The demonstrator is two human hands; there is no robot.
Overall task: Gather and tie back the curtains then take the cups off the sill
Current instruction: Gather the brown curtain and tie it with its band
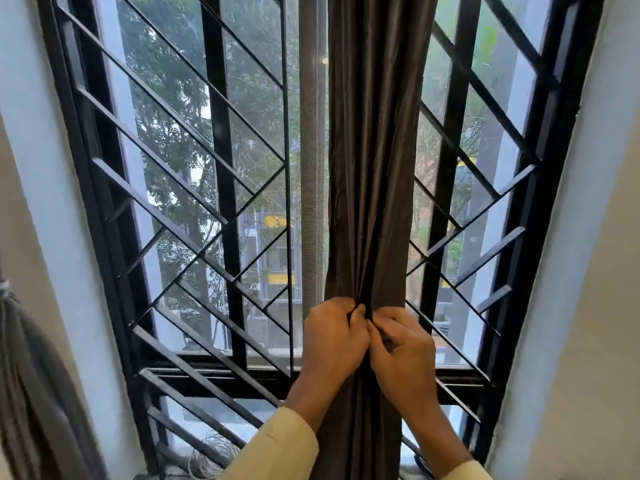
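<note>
A dark brown curtain [372,161] hangs bunched into a narrow column in front of the window's middle. My left hand [332,337] grips the gathered folds from the left at about sill height. My right hand [403,351] pinches the folds from the right, touching the left hand. Below the hands the curtain falls straight down between my forearms. No cups are in view; my arms and the curtain hide most of the sill.
A black metal window grille [194,202] with diagonal bars covers the window. A grey curtain [31,393], tied near its top, hangs at the far left. A coil of white wire [211,455] lies at the bottom near the sill. White walls stand on both sides.
</note>
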